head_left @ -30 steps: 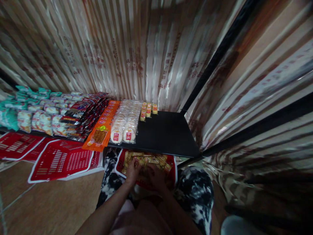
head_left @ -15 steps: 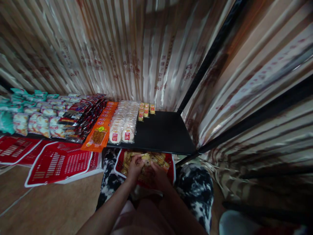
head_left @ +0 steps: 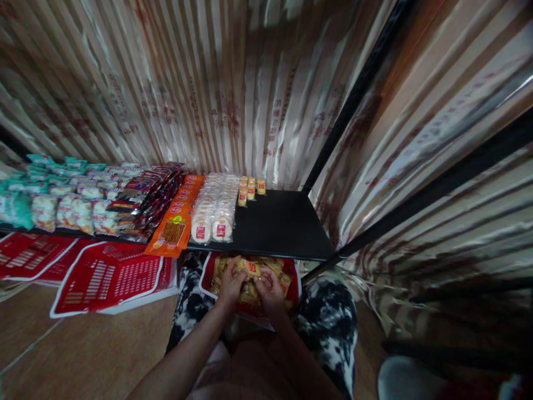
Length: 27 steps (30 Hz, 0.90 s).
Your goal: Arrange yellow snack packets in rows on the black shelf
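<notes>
Just now I've brought a packet (head_left: 249, 268) label-up over the basket (head_left: 207, 273), left hand (head_left: 230, 284) and right hand (head_left: 271, 289) both pinching it: one singled out.

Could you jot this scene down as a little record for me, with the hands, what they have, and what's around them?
Left hand: holds the left end of a yellow packet
Right hand: fingers at the packet's right end; firmness of grip unclear
Below hands: red basket holding similar packets
Shelf: black
On shelf: small yellow packets, clear-wrapped round snacks, orange packet
Lighting: dim
</notes>
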### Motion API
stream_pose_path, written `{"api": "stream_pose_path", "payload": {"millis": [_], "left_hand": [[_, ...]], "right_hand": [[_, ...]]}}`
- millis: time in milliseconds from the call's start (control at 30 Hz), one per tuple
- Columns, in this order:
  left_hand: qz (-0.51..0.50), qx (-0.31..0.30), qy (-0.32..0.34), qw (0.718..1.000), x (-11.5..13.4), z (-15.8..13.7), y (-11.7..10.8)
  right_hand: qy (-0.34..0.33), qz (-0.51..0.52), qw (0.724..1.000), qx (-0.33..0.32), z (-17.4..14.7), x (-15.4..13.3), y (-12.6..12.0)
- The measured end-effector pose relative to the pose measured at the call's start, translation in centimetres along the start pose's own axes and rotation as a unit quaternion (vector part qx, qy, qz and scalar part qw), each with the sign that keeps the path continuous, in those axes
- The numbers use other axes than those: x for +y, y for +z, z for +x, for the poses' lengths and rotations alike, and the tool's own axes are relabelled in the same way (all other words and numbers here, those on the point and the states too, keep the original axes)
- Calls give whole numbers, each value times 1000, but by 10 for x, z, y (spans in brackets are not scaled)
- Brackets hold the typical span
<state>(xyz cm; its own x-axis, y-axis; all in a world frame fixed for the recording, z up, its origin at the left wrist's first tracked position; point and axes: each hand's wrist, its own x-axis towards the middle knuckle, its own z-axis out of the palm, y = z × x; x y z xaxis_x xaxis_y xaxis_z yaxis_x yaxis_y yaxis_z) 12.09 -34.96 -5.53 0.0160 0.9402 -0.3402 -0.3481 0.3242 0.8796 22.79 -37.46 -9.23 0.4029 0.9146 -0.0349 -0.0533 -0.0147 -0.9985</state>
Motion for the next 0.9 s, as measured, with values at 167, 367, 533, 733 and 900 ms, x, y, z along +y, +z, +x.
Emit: {"api": "stream_pose_path", "payload": {"millis": [167,367,533,733,900], "left_hand": [[-5,-11,-27,1000,12,1,-8],[89,-22,-24,995,20,13,-10],[123,-63,8,990,22,26,1],[130,-39,32,990,33,40,23],[144,9,106,984,44,57,42]], "right_hand": [[44,27,998,-25,0,-3,-2],[-3,-122,992,-20,8,-3,-11],[-55,-210,971,-97,16,-26,-15],[5,-160,979,-127,40,-49,-13],[-10,-121,989,-86,79,-59,-10]]}}
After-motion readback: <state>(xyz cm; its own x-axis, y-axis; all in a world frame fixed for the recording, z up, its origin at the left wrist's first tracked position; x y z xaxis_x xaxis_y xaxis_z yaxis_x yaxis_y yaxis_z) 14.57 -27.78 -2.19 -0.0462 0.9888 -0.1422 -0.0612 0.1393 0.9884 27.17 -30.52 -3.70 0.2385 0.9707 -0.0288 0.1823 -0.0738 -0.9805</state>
